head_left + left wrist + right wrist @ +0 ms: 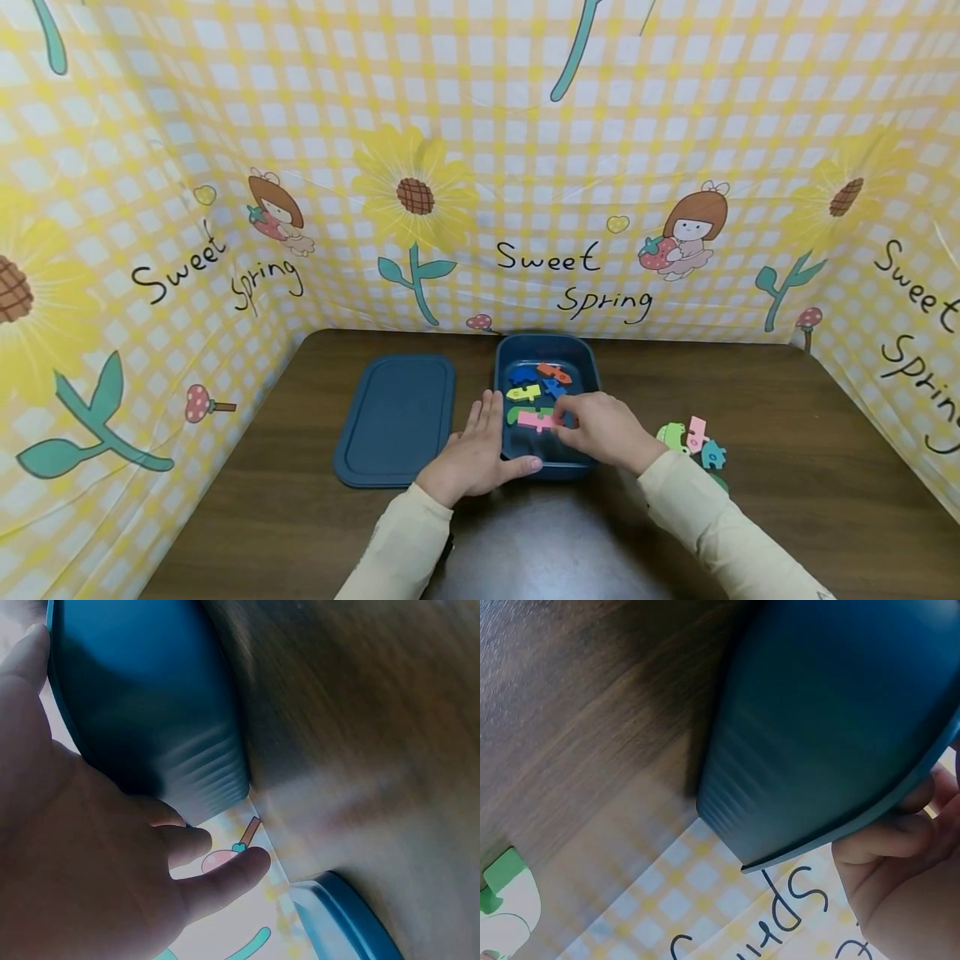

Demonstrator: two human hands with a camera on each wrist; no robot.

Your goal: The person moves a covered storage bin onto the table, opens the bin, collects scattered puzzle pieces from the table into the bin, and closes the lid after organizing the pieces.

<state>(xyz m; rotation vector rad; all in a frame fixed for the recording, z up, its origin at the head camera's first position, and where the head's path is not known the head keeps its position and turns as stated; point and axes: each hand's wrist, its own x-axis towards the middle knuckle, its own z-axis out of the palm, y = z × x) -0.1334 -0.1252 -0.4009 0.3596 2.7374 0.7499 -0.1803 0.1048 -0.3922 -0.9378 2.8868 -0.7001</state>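
A dark blue plastic box (550, 471) stands on the table with several small coloured puzzle pieces inside. Along its left rim my left hand (474, 454) lies with straight fingers, the thumb reaching over the near edge; the left wrist view shows this hand (90, 825) against the box wall (150, 697). Inside the box, my right hand (603, 427) pinches the right end of a pink puzzle piece (534, 421), which overlaps a green piece (517, 412). Farther back lie a yellow piece (522, 392), blue pieces (553, 387) and an orange piece (553, 372). The right wrist view hides the pinched piece behind the box.
Left of the box lies its flat dark blue lid (397, 417). To the right, a small pile holds a light green piece (672, 436), a pink piece (696, 433) and a teal piece (713, 455), partly beside my right sleeve. A checked cloth (480, 167) encloses the brown table (285, 500).
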